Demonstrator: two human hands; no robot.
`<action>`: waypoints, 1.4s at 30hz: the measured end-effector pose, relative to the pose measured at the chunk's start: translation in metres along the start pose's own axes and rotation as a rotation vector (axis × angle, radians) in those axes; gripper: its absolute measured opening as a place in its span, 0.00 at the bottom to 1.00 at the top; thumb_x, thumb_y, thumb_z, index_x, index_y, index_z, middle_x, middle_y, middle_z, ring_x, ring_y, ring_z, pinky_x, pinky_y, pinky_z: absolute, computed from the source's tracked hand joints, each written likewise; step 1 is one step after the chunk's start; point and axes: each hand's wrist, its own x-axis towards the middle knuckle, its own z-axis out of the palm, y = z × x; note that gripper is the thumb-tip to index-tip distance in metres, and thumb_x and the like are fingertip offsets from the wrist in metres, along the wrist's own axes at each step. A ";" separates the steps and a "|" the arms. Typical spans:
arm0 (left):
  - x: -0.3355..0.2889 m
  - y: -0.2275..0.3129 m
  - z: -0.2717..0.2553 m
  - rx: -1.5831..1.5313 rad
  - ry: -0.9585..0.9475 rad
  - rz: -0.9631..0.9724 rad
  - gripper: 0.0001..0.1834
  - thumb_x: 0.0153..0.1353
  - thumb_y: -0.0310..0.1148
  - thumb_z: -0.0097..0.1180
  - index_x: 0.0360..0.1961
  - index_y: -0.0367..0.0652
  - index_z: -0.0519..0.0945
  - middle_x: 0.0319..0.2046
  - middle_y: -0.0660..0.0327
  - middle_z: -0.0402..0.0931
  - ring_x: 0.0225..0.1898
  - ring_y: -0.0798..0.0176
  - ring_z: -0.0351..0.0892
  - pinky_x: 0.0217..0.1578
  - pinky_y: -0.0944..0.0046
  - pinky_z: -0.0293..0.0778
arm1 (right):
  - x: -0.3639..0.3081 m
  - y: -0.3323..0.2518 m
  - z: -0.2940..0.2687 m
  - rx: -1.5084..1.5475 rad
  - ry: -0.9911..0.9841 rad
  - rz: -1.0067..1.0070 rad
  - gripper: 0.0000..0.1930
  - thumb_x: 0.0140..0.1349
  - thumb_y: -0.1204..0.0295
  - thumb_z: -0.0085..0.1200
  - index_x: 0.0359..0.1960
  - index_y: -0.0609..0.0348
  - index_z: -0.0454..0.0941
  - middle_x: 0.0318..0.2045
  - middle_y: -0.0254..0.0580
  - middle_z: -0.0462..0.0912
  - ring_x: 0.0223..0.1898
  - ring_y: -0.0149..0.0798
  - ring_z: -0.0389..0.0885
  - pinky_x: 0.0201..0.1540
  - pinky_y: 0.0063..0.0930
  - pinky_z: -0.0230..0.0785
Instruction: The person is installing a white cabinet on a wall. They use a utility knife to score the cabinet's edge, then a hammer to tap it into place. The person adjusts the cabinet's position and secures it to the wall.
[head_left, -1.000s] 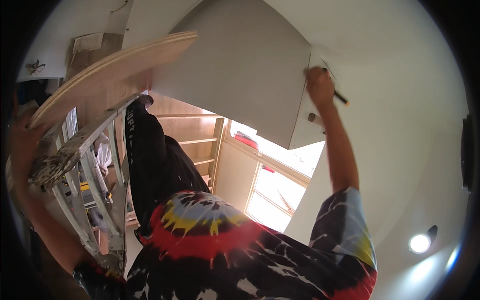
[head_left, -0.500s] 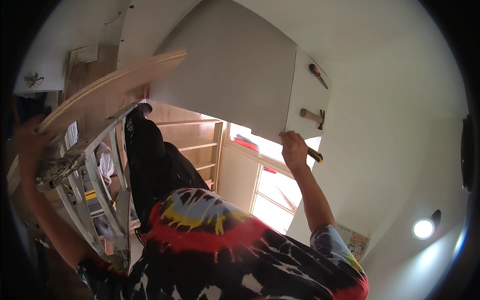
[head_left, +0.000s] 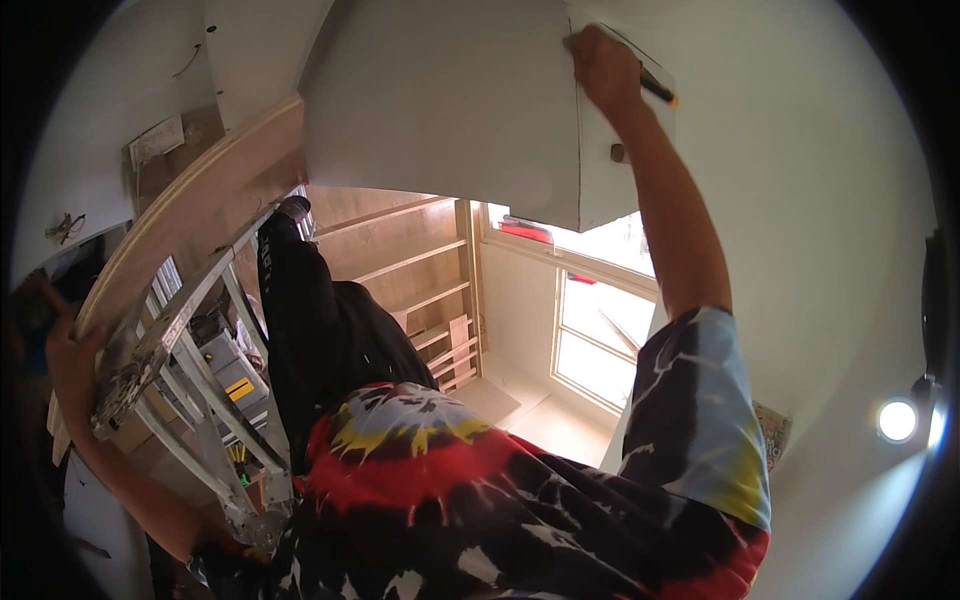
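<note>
Shifts up grey panel [head_left: 440, 100] with right hand [head_left: 606, 74] curled round cutter [head_left: 657, 88], left hand [head_left: 74, 365] on plywood [head_left: 230, 165], unclear in grip, apparently scoring, likely needing steady draw next.

The grey panel [head_left: 440, 110] looks smooth and matt; near its right edge, the tool handle [head_left: 657, 86] looks plastic. The ladder [head_left: 180, 308] is scuffed metal, the long board [head_left: 207, 187] layered plywood.

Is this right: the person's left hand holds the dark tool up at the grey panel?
Not quite: the hand is wrong. The head view shows the right hand holding the dark tool up at the grey panel. The left hand is at the wooden board.
</note>
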 end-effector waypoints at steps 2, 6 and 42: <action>0.001 -0.004 -0.001 -0.011 -0.010 0.007 0.22 0.54 0.29 0.61 0.50 0.30 0.82 0.40 0.50 0.85 0.40 0.58 0.83 0.47 0.61 0.75 | -0.071 -0.030 -0.023 -0.047 -0.083 -0.067 0.04 0.63 0.74 0.56 0.36 0.55 0.83 0.33 0.45 0.78 0.36 0.49 0.81 0.35 0.42 0.76; 0.003 -0.004 0.000 0.026 0.078 0.100 0.23 0.53 0.30 0.61 0.50 0.30 0.82 0.38 0.48 0.85 0.39 0.56 0.83 0.46 0.60 0.75 | -0.202 -0.083 -0.078 0.160 -0.186 -0.016 0.09 0.55 0.81 0.58 0.37 0.55 0.85 0.29 0.39 0.79 0.31 0.44 0.80 0.35 0.39 0.77; 0.001 -0.001 -0.001 0.191 0.175 -0.053 0.24 0.49 0.32 0.66 0.45 0.27 0.81 0.40 0.42 0.81 0.43 0.51 0.81 0.48 0.55 0.73 | 0.019 0.013 0.020 0.289 0.233 0.089 0.06 0.63 0.71 0.58 0.36 0.57 0.85 0.37 0.44 0.86 0.41 0.49 0.85 0.43 0.42 0.77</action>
